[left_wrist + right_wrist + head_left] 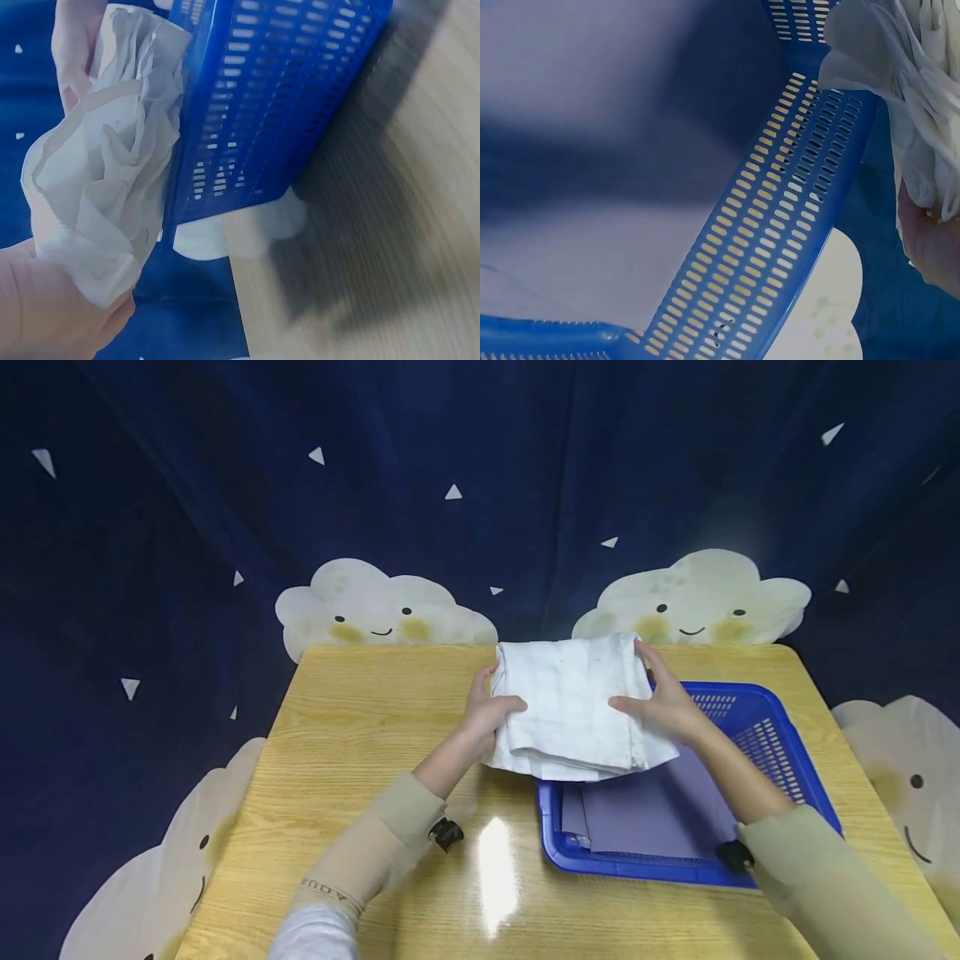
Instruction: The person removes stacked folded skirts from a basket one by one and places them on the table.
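A folded white cloth [566,702], several layers thick, is held up between both hands over the left part of a blue plastic basket [551,827]. My left hand [486,714] grips its left edge, thumb on top and fingers underneath. At the opposite edge my right hand [667,706] pinches it the same way, thumb on the upper face. In the left wrist view, the cloth's loose, wavy layers [112,165] show beside the basket's slotted wall [262,97]. The right wrist view has the cloth [922,97] above the basket's rim.
A flat, pale lilac sheet [660,810] covers the basket's bottom. The basket stands on the right side of a light wooden table [360,718]. Behind it hangs a dark blue curtain [517,460] with white clouds and triangles.
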Available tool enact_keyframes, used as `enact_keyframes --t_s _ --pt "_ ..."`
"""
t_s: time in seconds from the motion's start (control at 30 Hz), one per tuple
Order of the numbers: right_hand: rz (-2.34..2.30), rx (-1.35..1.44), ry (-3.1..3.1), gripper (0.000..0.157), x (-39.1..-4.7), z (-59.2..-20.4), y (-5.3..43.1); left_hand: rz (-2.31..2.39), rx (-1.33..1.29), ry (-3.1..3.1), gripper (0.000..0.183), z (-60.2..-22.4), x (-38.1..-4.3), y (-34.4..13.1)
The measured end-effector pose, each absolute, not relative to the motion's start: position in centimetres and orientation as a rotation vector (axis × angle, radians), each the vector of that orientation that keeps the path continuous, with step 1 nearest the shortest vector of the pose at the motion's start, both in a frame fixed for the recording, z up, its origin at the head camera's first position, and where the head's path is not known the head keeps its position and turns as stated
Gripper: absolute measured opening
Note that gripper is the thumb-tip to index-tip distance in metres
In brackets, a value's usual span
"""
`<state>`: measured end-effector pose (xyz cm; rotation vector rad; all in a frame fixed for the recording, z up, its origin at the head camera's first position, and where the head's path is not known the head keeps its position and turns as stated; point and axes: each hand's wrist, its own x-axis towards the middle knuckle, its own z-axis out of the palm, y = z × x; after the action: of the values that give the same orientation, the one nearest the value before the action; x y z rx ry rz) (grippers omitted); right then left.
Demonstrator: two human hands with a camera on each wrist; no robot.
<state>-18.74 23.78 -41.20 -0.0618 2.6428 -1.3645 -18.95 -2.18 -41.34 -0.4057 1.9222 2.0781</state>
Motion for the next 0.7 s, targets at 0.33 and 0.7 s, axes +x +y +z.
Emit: enact_keyframes --t_s 0.33,0.7 --pt "-1.475 -0.08 2.586 0.098 -19.7 -41.2 22.4 2.093 -0.401 1.902 0.084 -41.2 -20.1 -3.7" --pt "-1.493 -0.089 2.606 0.096 -20.9 -40.7 20.7 2.104 -0.439 1.885 0.083 -40.6 -21.1 -5.3"
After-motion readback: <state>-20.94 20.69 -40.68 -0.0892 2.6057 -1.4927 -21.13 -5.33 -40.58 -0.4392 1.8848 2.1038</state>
